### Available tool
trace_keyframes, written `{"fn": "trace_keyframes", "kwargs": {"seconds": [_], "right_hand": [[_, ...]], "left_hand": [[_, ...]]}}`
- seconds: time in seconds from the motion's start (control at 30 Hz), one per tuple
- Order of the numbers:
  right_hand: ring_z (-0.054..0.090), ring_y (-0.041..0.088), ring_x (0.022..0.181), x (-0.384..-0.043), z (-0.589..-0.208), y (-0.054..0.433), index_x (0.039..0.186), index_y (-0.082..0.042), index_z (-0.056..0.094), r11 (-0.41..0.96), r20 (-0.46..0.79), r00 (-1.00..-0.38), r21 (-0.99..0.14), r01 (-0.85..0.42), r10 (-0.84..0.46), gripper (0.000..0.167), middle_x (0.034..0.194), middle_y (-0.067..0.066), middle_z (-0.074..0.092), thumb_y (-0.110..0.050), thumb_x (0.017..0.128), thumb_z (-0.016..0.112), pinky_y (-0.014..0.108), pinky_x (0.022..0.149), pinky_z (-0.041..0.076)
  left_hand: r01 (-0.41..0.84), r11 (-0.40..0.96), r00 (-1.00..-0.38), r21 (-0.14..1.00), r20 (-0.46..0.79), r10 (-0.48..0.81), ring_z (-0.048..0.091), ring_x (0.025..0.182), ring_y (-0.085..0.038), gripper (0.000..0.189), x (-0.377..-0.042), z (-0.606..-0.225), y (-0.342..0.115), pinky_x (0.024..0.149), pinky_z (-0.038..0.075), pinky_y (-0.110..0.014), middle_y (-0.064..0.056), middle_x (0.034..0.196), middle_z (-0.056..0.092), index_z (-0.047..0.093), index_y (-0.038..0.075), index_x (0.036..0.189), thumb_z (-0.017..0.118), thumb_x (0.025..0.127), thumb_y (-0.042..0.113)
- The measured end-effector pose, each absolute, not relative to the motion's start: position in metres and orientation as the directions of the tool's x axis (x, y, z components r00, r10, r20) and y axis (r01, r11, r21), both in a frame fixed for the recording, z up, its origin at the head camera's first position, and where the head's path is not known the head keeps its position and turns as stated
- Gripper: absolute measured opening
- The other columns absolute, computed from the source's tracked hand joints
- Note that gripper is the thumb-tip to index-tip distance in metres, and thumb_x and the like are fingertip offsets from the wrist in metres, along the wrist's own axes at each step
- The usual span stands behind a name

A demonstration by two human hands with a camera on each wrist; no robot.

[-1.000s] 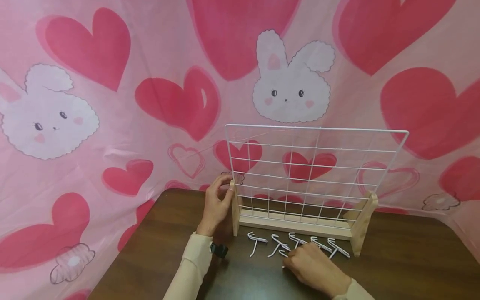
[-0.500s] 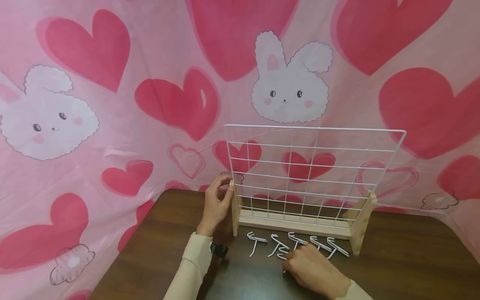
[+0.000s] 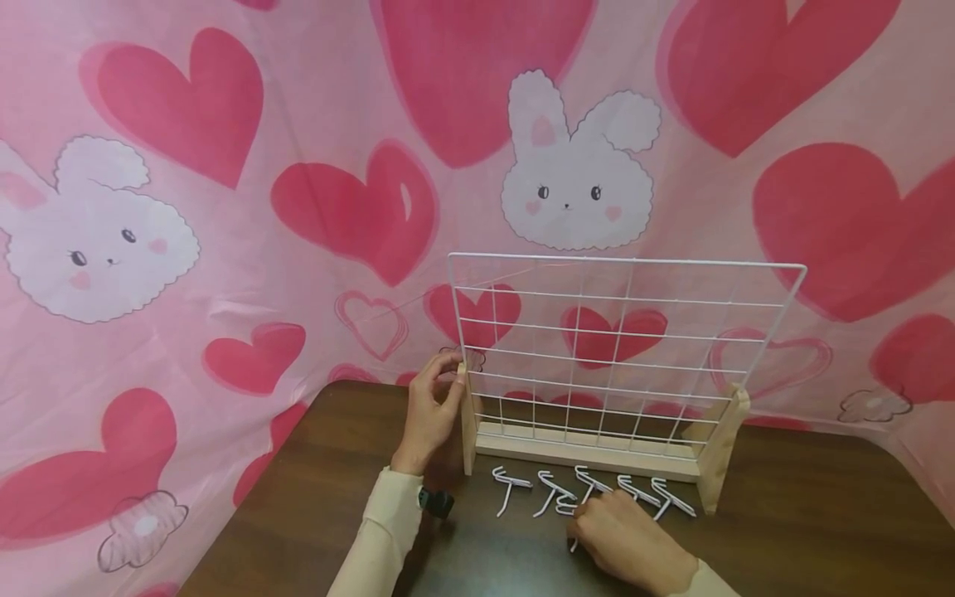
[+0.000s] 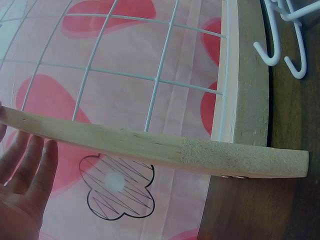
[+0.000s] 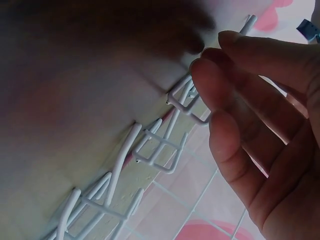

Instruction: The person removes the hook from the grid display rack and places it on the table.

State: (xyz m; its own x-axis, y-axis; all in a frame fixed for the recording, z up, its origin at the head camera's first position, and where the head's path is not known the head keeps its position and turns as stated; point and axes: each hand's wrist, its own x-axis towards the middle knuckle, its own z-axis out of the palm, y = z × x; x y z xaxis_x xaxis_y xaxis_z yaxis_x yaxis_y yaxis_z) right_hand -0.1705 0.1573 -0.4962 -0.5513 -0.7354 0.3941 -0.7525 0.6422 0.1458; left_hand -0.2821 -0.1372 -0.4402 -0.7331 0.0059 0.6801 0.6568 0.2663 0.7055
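Note:
My left hand (image 3: pixel 429 414) grips the top of the left wooden upright (image 3: pixel 468 427) of a white wire grid rack (image 3: pixel 634 261). In the left wrist view, its fingers (image 4: pixel 35 172) lie along the outer side of that upright. My right hand (image 3: pixel 630 535) is low over the table in front of the rack, fingers curled in, pinching a white wire hook (image 3: pixel 573 545). Much of this hook is hidden by the hand; an end of it pokes out past the thumb in the right wrist view. Several similar white hooks (image 3: pixel 511 481) lie in a row beside it.
The rack's wooden base board (image 3: pixel 589 452) runs behind the hooks, ending at a right upright (image 3: pixel 722 460). Everything stands on a dark brown table (image 3: pixel 298 514). A pink cloth (image 3: pixel 321 99) with hearts and rabbits hangs close behind the table.
My right hand has shifted slightly, and the end of the hook under it now shows lower and a little farther right. My left hand stays on the upright; the head view has tilted slightly.

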Motion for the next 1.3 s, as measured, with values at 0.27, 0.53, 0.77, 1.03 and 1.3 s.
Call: {"fn": "trace_keyframes", "kwargs": {"seconds": [0.27,0.53,0.77,1.03,1.3], "right_hand": [[0.05,0.012,0.047,-0.17,-0.5,0.157,0.058,-0.03,0.059,0.636,0.379,-0.554,0.135,-0.76,-0.741,0.033,0.058,-0.015,0.059,-0.013,0.072,0.083,0.03,0.044,0.031],[0.051,0.012,0.048,-0.169,-0.499,0.156,0.059,-0.03,0.06,0.641,0.37,-0.561,0.137,-0.755,-0.741,0.032,0.059,-0.015,0.06,-0.018,0.077,0.083,0.03,0.045,0.033],[0.051,0.013,0.047,-0.168,-0.499,0.156,0.059,-0.03,0.061,0.64,0.369,-0.558,0.153,-0.753,-0.744,0.031,0.059,-0.015,0.06,-0.019,0.076,0.083,0.03,0.045,0.032],[0.05,0.013,0.047,-0.168,-0.498,0.157,0.059,-0.031,0.061,0.632,0.366,-0.55,0.153,-0.76,-0.75,0.03,0.06,-0.016,0.06,-0.018,0.076,0.083,0.03,0.045,0.03],[0.052,0.007,0.05,-0.174,-0.49,0.164,0.066,-0.034,0.059,0.593,0.462,-0.481,0.129,-0.795,-0.745,0.03,0.061,-0.018,0.057,-0.024,0.072,0.087,0.027,0.045,0.032]], "left_hand": [[0.649,0.276,-0.74,0.709,0.672,0.013,0.07,0.108,-0.029,0.028,-0.283,-0.442,-0.138,0.09,0.063,-0.05,-0.018,0.12,0.071,0.068,-0.002,0.123,0.066,0.096,-0.001],[0.648,0.279,-0.74,0.708,0.672,0.013,0.07,0.108,-0.029,0.027,-0.283,-0.443,-0.138,0.09,0.063,-0.05,-0.018,0.12,0.071,0.069,0.0,0.123,0.066,0.096,-0.001],[0.645,0.27,-0.745,0.715,0.667,0.015,0.07,0.106,-0.031,0.028,-0.282,-0.444,-0.137,0.09,0.064,-0.045,-0.019,0.121,0.071,0.068,-0.004,0.124,0.066,0.096,-0.002],[0.634,0.275,-0.754,0.723,0.656,0.012,0.07,0.108,-0.029,0.028,-0.28,-0.443,-0.138,0.092,0.063,-0.046,-0.018,0.121,0.071,0.068,-0.001,0.124,0.066,0.096,-0.001],[0.643,0.263,-0.748,0.719,0.663,0.016,0.07,0.107,-0.029,0.028,-0.284,-0.442,-0.139,0.092,0.062,-0.034,-0.017,0.121,0.072,0.068,-0.005,0.124,0.066,0.097,0.0]]}}
